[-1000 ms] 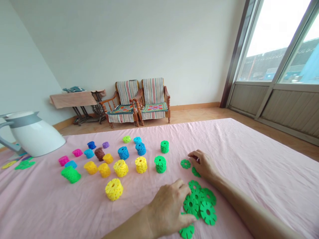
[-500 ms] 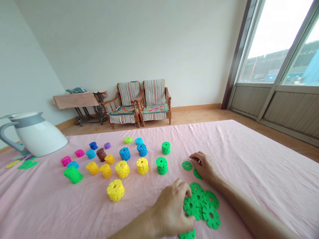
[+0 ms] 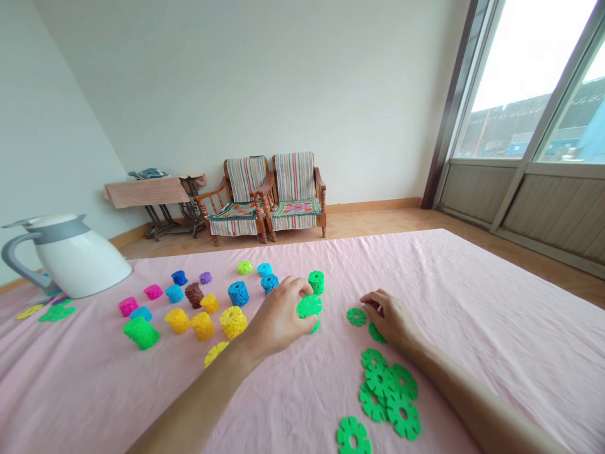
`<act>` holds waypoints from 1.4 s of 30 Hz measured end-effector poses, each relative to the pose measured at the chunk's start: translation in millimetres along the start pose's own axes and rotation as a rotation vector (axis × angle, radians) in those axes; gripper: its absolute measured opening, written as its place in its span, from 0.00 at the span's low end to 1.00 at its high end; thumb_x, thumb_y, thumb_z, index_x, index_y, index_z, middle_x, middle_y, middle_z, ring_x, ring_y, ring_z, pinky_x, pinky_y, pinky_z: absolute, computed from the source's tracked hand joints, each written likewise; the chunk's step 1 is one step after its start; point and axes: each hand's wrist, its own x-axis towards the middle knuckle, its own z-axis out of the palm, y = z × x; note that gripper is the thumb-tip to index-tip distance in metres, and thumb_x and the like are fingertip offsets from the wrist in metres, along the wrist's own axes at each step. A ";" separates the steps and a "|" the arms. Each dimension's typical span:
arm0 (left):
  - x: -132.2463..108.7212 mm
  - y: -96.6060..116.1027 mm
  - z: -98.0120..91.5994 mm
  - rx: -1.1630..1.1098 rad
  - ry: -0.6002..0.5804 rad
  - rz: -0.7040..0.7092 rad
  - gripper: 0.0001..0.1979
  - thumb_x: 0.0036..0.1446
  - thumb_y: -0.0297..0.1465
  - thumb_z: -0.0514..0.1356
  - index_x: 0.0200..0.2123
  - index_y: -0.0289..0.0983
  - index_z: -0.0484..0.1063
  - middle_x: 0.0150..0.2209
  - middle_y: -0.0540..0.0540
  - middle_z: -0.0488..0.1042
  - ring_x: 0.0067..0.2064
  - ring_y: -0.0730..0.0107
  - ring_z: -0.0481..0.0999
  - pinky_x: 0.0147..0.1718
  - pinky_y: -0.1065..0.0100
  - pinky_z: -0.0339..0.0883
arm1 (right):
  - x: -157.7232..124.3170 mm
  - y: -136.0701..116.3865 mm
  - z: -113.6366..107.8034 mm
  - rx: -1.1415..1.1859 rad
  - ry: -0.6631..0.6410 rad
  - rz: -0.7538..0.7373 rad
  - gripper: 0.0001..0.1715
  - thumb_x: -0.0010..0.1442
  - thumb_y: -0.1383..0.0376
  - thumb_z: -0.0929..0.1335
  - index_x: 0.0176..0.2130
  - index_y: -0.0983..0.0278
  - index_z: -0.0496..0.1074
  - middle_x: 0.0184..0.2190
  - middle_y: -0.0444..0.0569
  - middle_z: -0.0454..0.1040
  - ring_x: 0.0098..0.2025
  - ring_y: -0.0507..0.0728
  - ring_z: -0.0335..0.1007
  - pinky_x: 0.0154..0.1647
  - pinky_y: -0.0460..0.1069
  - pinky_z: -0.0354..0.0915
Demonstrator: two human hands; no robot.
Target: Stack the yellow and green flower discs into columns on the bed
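Observation:
My left hand (image 3: 280, 316) pinches a green flower-shaped disc (image 3: 309, 306) between thumb and fingers, right over a stack of green discs whose lower edge shows under the thumb. Whether the held disc touches the stack I cannot tell. My right hand (image 3: 390, 317) rests on the cloth with loosely bent fingers and nothing visible in them. Beside its fingertips lies a single green disc (image 3: 356, 316), and another (image 3: 376, 333) is partly under the hand. Nearer me is a loose overlapping pile of green discs (image 3: 379, 380), with one separate disc (image 3: 353, 436) at the front.
Another green stack (image 3: 316, 282) stands just behind. Yellow (image 3: 233, 322), blue (image 3: 237, 293), brown (image 3: 193, 295) and pink (image 3: 128, 307) stacks spread leftward over the pink cloth (image 3: 472, 302). A white jug (image 3: 80, 258) stands far left, beside loose discs (image 3: 57, 312).
My left hand has moved from the loose pile up and left to the green stack, carrying a disc. The front disc is now uncovered. My right hand has stayed put.

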 end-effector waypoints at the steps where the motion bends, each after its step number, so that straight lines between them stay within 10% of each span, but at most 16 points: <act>1: 4.5 -4.7 -1.5 0.011 0.008 0.010 0.14 0.43 0.27 0.61 0.37 0.38 0.68 0.39 0.47 0.71 0.38 0.64 0.72 0.37 0.66 0.65 | 0.1 0.1 0.2 0.000 0.000 0.000 0.11 0.55 0.69 0.62 0.33 0.64 0.74 0.28 0.47 0.70 0.27 0.52 0.67 0.29 0.47 0.62; 26: 3.4 -34.0 15.1 0.038 -0.007 0.006 0.16 0.43 0.26 0.64 0.38 0.38 0.69 0.41 0.46 0.73 0.45 0.61 0.72 0.44 0.65 0.64 | -0.5 -2.3 -0.6 0.002 -0.006 0.002 0.12 0.54 0.68 0.62 0.33 0.64 0.75 0.28 0.47 0.71 0.26 0.52 0.68 0.28 0.47 0.62; 42: -6.2 -14.6 19.8 0.288 -0.062 -0.096 0.23 0.52 0.35 0.64 0.51 0.41 0.64 0.40 0.44 0.78 0.44 0.53 0.77 0.35 0.66 0.65 | -0.2 -1.5 0.3 0.004 -0.014 -0.001 0.12 0.54 0.69 0.62 0.33 0.64 0.75 0.28 0.47 0.71 0.27 0.52 0.68 0.29 0.47 0.62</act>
